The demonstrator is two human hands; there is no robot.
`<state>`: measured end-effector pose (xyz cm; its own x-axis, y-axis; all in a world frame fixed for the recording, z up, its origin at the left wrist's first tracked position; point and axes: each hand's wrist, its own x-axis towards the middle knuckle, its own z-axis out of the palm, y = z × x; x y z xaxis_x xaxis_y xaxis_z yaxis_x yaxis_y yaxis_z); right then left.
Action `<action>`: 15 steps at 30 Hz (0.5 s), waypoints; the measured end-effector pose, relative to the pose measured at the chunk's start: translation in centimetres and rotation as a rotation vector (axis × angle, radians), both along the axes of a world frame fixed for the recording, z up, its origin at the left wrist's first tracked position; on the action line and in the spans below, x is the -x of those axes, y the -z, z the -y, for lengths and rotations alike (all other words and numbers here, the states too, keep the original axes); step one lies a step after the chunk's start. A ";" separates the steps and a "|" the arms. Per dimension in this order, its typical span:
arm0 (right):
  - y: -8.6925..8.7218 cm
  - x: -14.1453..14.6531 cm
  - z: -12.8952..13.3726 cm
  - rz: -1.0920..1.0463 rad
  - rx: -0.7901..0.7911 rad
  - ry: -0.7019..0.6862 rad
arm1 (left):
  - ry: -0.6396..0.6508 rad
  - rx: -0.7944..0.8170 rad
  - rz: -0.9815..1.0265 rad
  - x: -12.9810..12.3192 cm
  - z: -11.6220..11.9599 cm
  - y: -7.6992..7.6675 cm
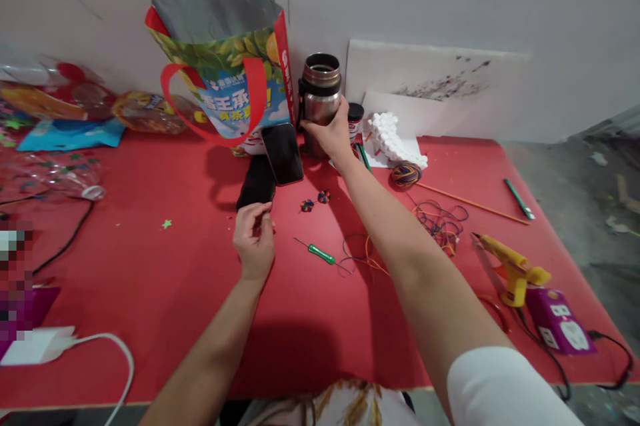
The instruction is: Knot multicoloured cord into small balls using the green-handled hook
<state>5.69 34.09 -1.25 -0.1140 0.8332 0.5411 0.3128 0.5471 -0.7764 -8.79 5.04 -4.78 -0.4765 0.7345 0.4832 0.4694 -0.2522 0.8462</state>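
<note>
While clamping the right fingers around the upright flask, just beside the shopping bag on the red table, holds the left fingers curled close together at the near end of the black pouch. Farther out, shows a green-handled hook between the forearms, then a yarn ball and yellow glue gun to the right.
</note>
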 end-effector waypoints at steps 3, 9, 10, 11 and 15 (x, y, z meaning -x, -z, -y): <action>-1.1 0.6 1.1 -0.121 0.113 0.074 | -0.002 -0.010 -0.025 0.0 0.0 -0.2; -3.5 0.2 4.5 -0.223 0.180 0.158 | -0.014 -0.025 -0.012 0.3 -0.2 0.1; -3.9 -0.1 5.1 -0.230 0.166 0.158 | -0.013 -0.024 -0.007 0.3 -0.3 0.2; -4.3 -0.5 5.7 -0.235 0.139 0.158 | -0.011 -0.022 -0.002 0.4 -0.3 0.3; -6.8 -2.8 8.6 -0.213 -0.040 0.138 | -0.006 -0.020 0.019 0.4 -0.4 0.6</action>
